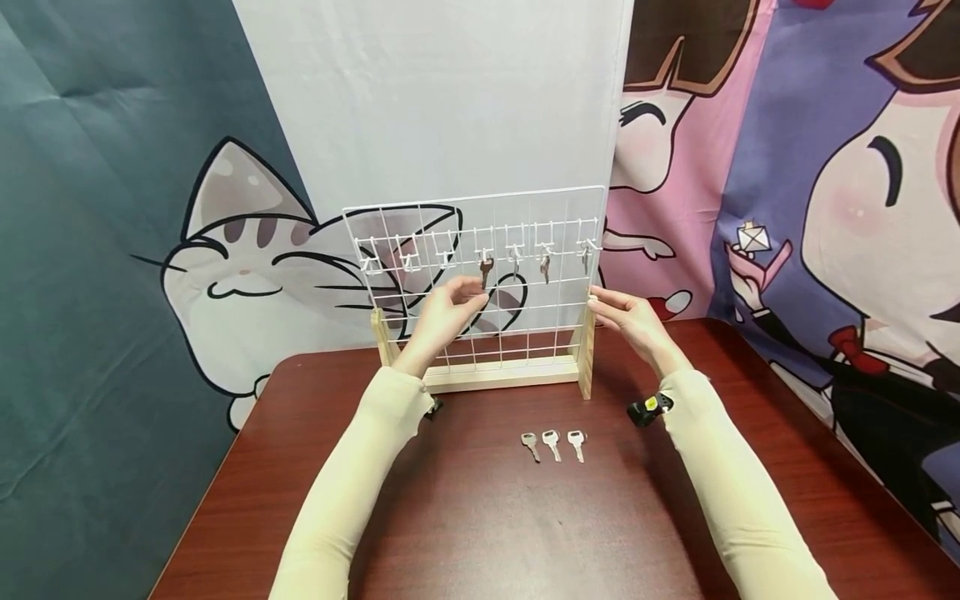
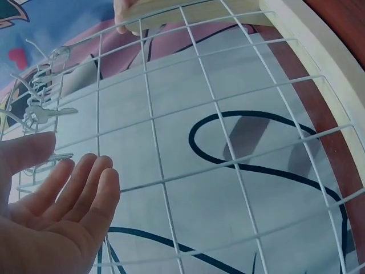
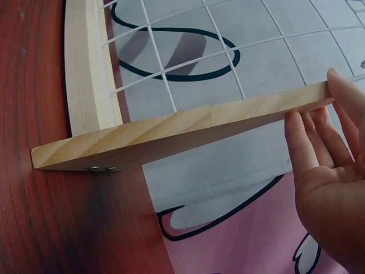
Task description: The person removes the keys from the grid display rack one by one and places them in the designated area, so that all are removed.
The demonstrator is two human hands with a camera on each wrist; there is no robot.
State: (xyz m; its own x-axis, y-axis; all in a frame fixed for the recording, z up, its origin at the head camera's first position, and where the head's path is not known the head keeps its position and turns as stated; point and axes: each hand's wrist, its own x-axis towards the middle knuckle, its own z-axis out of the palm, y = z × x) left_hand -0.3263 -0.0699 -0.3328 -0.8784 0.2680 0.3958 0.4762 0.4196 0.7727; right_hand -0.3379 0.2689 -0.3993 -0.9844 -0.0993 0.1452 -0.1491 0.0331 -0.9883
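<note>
A white wire grid rack (image 1: 510, 335) stands upright on the table in a wooden stand. Several keys hang from its hooks toward the right, among them a brownish key (image 1: 486, 267) near the middle. My left hand (image 1: 447, 310) is just below that key, thumb apart from loosely bent fingers, holding nothing; the left wrist view shows its palm (image 2: 63, 222) beside the grid. With thumb and fingers, my right hand (image 1: 633, 321) pinches the stand's right wooden upright (image 3: 188, 123) near its top. Three loose keys (image 1: 551, 443) lie in a row on the table.
The brown wooden table (image 1: 465, 517) carries the rack near its back edge. Bare hooks (image 1: 408, 263) occupy the left part of the grid. Behind hangs a cloth backdrop (image 1: 442, 100) with cartoon figures. A small black device (image 1: 647, 408) is on my right wrist.
</note>
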